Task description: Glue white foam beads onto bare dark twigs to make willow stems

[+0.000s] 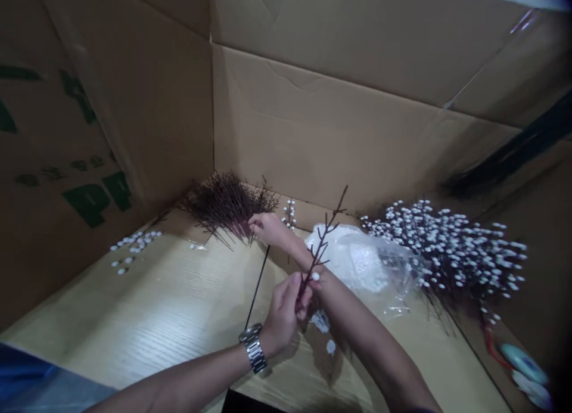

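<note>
My left hand [282,309], with a metal watch [254,347] on its wrist, is closed around the lower part of a brown artificial twig [322,243]. The twig tilts up to the right, its side shoots mostly bare, with one white ball [315,276] low down near my fingers. My right arm crosses beyond the left hand. At its end, my right hand [269,228] has its fingers pinched together beside a heap of bare brown twigs [223,204]. What those fingertips hold, if anything, is too small to make out.
Loose white balls [139,241] lie on the table [179,306] at left. A clear plastic bag [366,261] with white contents lies right of centre, before a bunch of white-tipped twigs [456,252]. Cardboard walls [313,103] enclose the back and sides. A pale green oval object [522,362] sits far right.
</note>
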`<action>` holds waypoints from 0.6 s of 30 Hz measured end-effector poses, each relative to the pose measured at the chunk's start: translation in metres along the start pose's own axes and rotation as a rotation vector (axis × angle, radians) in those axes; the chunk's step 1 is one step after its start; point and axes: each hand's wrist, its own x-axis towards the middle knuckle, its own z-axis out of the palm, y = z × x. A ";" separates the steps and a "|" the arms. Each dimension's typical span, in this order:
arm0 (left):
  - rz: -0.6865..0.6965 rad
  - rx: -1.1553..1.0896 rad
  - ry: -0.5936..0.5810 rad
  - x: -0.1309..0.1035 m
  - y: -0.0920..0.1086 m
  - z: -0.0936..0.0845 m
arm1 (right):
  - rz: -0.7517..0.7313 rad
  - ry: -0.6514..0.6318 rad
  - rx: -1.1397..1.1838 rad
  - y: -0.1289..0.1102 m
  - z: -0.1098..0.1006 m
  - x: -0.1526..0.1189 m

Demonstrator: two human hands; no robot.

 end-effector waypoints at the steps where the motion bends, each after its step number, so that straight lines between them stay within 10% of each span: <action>1: -0.002 0.000 -0.001 0.000 0.001 0.000 | -0.013 -0.013 -0.051 -0.001 -0.004 0.000; 10: -0.048 -0.045 -0.046 0.002 -0.016 0.002 | 0.082 0.116 -0.749 0.045 -0.191 -0.076; 18: -0.099 -0.003 -0.121 -0.004 -0.023 0.003 | 0.179 -0.254 -0.906 0.127 -0.202 -0.074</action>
